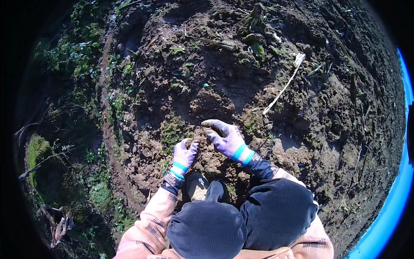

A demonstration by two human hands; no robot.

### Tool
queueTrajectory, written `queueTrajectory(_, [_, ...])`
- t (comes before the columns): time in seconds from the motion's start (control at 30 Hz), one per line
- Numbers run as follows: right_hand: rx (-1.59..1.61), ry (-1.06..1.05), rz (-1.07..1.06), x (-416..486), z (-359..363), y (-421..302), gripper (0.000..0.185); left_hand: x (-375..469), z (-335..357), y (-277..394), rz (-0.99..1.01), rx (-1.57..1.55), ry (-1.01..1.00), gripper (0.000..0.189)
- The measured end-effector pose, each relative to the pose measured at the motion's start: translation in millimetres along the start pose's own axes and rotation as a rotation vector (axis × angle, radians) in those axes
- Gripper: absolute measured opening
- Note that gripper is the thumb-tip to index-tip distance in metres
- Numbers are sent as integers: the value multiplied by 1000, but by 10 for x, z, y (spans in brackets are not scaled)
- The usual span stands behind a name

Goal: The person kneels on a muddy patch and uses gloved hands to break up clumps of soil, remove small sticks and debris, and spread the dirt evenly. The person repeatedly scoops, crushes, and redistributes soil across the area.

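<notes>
Both hands wear purple knit gloves with blue-striped cuffs and soil-stained fingers. My left hand is over the clods in front of my boot, thumb and finger curled towards each other; whether anything small lies between them I cannot tell. To its right, my right hand reaches over the brown soil, its thumb and fingers apart with a gap between them. A patch of low green weeds grows just beyond my left hand. My knees, in dark corduroy, are bent below the hands.
A pale dry stalk lies ahead to the right, and a shorter dry stalk farther off. A plant stump stands near the top. At the left, a narrow muddy groove runs beside green plants and a mossy mound.
</notes>
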State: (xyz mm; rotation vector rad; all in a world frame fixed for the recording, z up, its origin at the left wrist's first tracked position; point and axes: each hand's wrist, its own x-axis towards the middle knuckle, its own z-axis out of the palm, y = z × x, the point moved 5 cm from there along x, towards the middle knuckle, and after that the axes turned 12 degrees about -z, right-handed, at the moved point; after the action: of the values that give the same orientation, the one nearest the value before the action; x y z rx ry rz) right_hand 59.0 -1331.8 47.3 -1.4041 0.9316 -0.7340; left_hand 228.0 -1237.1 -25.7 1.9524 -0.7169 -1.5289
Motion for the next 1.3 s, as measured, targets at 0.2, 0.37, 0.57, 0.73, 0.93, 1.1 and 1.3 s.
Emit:
queueTrajectory(0.2, [-302, -181, -221, -85, -235, -41, 46, -52, 159, 236, 236, 224, -88, 37])
queueTrajectory(0.37, [-798, -13, -319, 25, -797, -232, 56, -224, 433, 461, 375, 392, -294, 52])
queueTrajectory(0.57, [-1381, 42, -305, 1038, -1351, -254, 78, -290, 591, 371, 223, 230, -496, 46])
queueTrajectory(0.73, [-1248, -9, -135, 1331, -1380, -22, 87, -457, 543, 216, 261, 358, -525, 46])
queueTrajectory(0.93, [-985, 11, -17, 1078, -1302, 80, 72, -357, 360, 271, 266, 405, -149, 52])
queueTrajectory(1.1, [-289, 8, -40, 718, -1282, 422, 70, -127, 506, 739, 364, 28, -139, 67])
queueTrajectory(1.3, [53, -236, 81, -13, -341, 143, 71, -51, 638, 793, 304, -238, -279, 81])
